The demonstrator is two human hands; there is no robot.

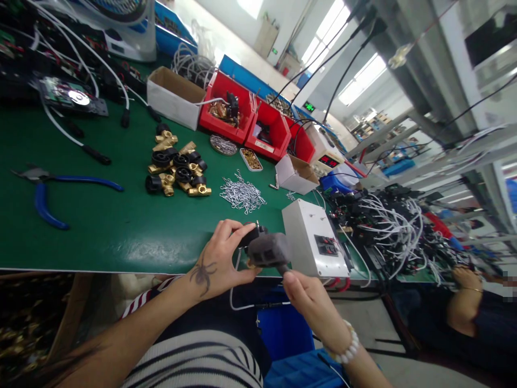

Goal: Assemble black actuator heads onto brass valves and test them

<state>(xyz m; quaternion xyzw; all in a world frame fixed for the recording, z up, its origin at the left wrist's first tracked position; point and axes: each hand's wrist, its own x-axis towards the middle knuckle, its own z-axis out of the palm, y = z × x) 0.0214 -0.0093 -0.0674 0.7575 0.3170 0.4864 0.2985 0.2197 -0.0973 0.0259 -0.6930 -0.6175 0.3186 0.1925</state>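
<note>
My left hand [226, 253] grips a black plastic part with a cable [251, 236] at the front edge of the green bench. A bit of brass shows under the part, and a white cable hangs below it. My right hand [307, 296] is closed round the thin handle of a dark grey mallet [269, 250]. The mallet's head is smeared by motion and hides much of the part. Beyond my left hand lies a heap of small metal clips [243, 194]. Brass valve fittings with black rings [181, 167] are grouped further left.
Blue-handled pliers [50, 178] lie on the left of the green bench [121, 231]. A white switch box [309, 234] stands right of my hands. Red bins [264, 145] and a white carton [175, 105] line the back. Tangled cables [396, 231] and another person's hand [466, 277] are at the right.
</note>
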